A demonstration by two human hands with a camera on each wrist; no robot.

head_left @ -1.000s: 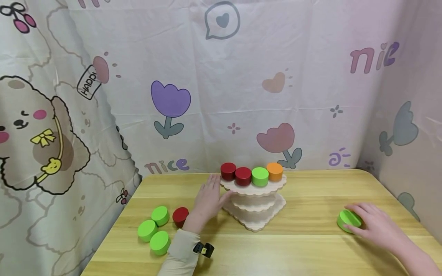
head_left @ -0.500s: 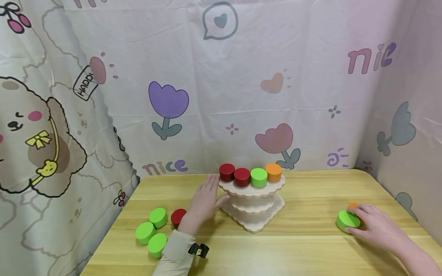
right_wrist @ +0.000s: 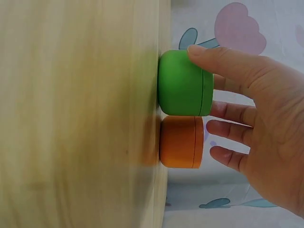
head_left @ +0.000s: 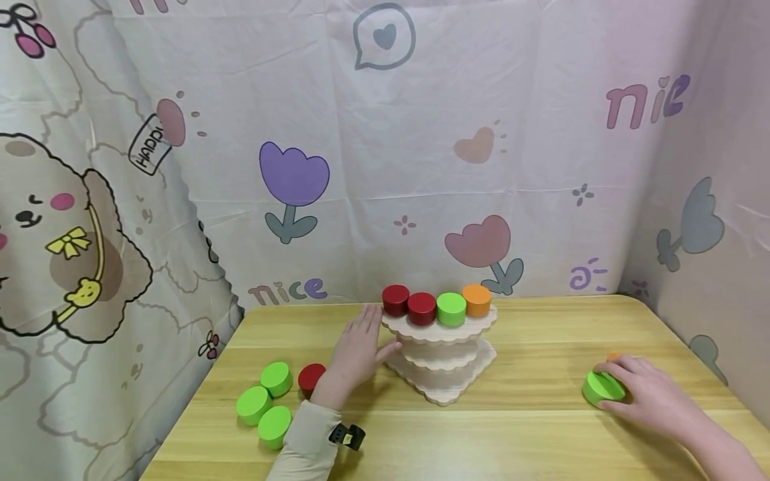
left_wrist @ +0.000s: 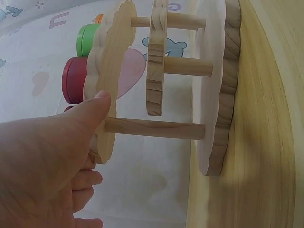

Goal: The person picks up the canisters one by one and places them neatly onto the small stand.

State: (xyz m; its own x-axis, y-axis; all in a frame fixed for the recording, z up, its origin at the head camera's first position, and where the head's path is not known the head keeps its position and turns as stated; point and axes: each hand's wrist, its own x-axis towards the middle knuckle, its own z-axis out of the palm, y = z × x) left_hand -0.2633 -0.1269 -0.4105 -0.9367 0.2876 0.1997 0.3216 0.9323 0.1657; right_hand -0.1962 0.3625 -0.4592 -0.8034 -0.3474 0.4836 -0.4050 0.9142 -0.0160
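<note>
A pale three-tiered wooden stand [head_left: 442,384] with scalloped edges stands mid-table. On its top tier sit two dark red cylinders [head_left: 422,309], a green one [head_left: 451,309] and an orange one [head_left: 478,300]. My left hand [head_left: 356,353] grips the top tier's left side, thumb at its front edge and fingers partly hidden behind it. At the right of the table my right hand [head_left: 646,394] holds a green cylinder [right_wrist: 183,83] with a seam near its top, between thumb and fingers. Right beside that one is an orange cylinder [right_wrist: 180,141], mostly hidden by the hand in the head view.
Several green cylinders [head_left: 253,405] lie grouped on the left of the wooden table [head_left: 481,447]. A dark red cylinder [head_left: 311,379] sits close by, partly behind my left forearm. Printed cloth [head_left: 385,167] hangs behind and along both sides.
The green cylinder in my right hand has shifted slightly left and nearer, and a bit of the orange one now shows behind the hand. My left hand keeps its place on the stand.
</note>
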